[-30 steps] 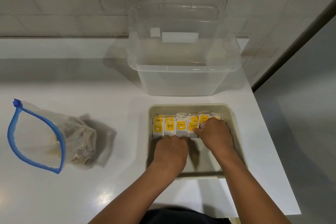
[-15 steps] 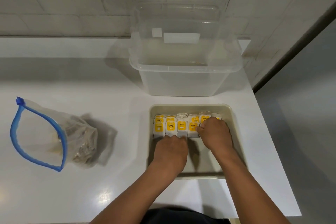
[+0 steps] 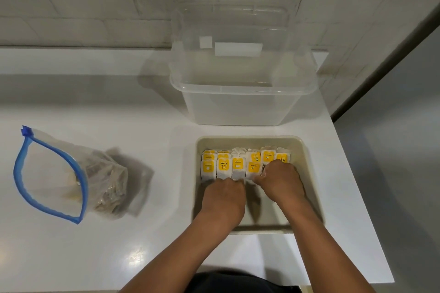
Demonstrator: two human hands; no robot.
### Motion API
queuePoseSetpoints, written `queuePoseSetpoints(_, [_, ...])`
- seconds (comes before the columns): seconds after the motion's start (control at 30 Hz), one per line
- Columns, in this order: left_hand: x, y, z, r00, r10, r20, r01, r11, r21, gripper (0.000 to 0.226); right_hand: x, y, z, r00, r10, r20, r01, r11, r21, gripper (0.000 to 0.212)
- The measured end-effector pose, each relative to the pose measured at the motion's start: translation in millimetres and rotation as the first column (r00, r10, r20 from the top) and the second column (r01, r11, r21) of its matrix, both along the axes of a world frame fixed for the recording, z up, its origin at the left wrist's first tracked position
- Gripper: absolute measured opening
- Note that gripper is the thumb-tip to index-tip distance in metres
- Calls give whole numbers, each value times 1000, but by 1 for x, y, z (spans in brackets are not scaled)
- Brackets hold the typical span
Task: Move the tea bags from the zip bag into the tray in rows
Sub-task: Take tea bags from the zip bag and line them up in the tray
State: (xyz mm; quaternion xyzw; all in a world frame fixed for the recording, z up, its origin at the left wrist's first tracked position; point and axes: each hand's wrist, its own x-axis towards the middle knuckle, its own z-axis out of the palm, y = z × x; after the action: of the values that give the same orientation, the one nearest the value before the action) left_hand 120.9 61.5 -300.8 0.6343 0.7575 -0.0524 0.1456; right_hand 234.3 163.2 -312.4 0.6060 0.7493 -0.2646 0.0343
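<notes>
While my left hand [image 3: 223, 194] and right hand [image 3: 281, 182] keep pressing, knuckles curled, the tea bags [image 3: 238, 165] beyond them have barely shifted; I'm tidying rows.

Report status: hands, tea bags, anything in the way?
Left hand and right hand both in the tray, fingers at the tea bags. Zip bag open, more inside. Nothing blocking.

This looks like a home kitchen or pantry corner. A glossy white countertop [image 3: 95, 107] runs along a white-painted brick wall [image 3: 95, 2]. On it stand a clear plastic storage bin [image 3: 240, 102], a zip bag [image 3: 71, 173] with a blue seal, and a beige tray [image 3: 309, 173] holding yellow-labelled tea bags [image 3: 223, 165].
</notes>
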Motion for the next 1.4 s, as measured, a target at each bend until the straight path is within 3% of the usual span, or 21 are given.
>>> queuePoseSetpoints(0.43, [-3,2,2,1000,11,15,-12,999,36,40,-3,3,11,999,1,41,-6,992,127,34])
queuePoseSetpoints(0.6, [-3,3,1,999,24,23,-24,1000,15,40,-7,7,10,999,0,52,-7,992,129,22])
queuePoseSetpoints(1.4, [-5,4,4,998,48,46,-49,999,23,43,-6,4,11,992,13,129,-26,994,103,22])
